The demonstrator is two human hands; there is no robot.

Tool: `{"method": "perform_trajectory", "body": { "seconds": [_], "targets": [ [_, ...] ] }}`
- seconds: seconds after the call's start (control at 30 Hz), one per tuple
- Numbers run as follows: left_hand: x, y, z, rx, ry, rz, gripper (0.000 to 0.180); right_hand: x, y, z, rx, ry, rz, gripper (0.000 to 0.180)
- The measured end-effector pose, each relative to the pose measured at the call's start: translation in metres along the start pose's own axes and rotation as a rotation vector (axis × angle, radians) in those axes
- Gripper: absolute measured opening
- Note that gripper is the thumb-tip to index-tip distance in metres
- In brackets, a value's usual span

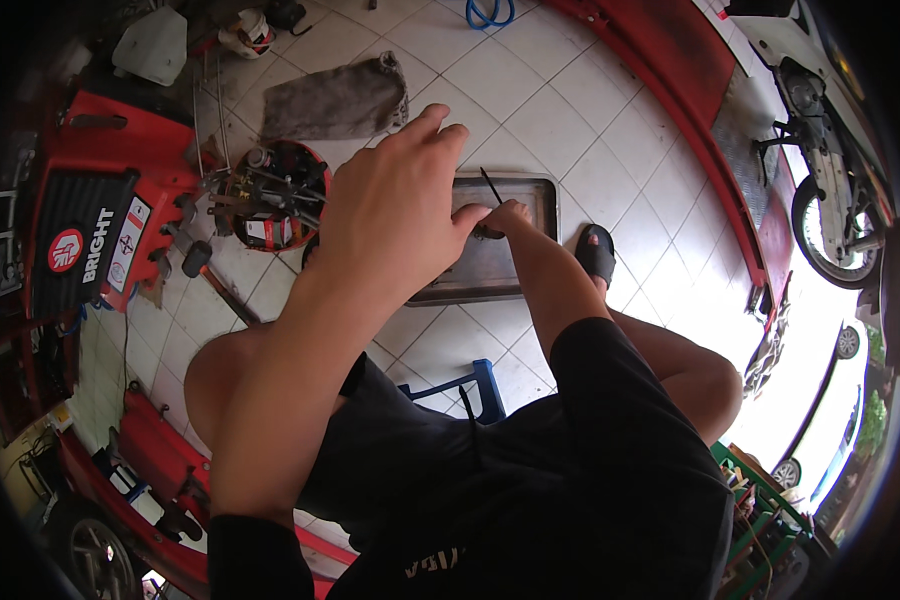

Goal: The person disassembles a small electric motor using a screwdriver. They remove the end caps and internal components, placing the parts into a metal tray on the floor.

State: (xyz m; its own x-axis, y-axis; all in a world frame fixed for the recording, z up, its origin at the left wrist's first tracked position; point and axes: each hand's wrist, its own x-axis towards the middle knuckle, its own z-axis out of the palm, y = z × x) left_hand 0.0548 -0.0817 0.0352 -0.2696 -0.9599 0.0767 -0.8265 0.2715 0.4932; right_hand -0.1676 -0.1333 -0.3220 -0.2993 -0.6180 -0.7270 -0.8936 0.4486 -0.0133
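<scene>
probably handwork over tray (pixel 542 202) | right hand (pixel 507 217): clamped on dark rod (pixel 491 185); left hand (pixel 398 195): thumb, fingers apart | next likely needs steady grip

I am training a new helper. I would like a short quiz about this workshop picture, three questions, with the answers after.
1. Which hand grips the thin dark rod?
2. True or false: the grey cloth lies inside the metal tray.
3. Fill in: the sandal on the right foot is ____ in colour.

Key:
1. The right hand.
2. False; the cloth lies on the tiled floor, beyond the tray.
3. Black.
</scene>
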Motion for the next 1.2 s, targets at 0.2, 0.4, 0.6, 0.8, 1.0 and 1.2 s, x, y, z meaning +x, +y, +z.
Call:
{"method": "perform_trajectory", "body": {
  "seconds": [0.2,0.4,0.6,0.8,1.0,1.2],
  "targets": [
    [-0.004,-0.006,-0.014,0.043,0.001,-0.034,0.059,-0.009,-0.001,0.002,-0.029,0.064,-0.064,0.08],
    [0.0,-0.015,-0.018,-0.099,0.235,0.033,0.054,-0.038,0.014,-0.081,0.105,-0.186,-0.162,0.061],
    [0.002,-0.011,-0.04,-0.328,0.356,-0.038,0.055,-0.144,0.025,-0.233,0.494,-0.54,-0.428,0.046],
    [0.003,-0.006,-0.053,-1.173,0.3,-0.322,0.037,-0.243,0.097,-0.278,0.189,-0.518,-0.632,0.041],
    [0.009,-0.04,-0.013,-1.735,0.167,-0.68,0.041,-0.29,0.127,-0.225,0.401,-0.306,-0.652,0.04],
    [-0.012,-0.039,-0.021,-2.217,0.237,-0.849,0.048,-0.359,0.113,-0.233,0.977,-0.381,-0.858,0.043]
  ]
}}
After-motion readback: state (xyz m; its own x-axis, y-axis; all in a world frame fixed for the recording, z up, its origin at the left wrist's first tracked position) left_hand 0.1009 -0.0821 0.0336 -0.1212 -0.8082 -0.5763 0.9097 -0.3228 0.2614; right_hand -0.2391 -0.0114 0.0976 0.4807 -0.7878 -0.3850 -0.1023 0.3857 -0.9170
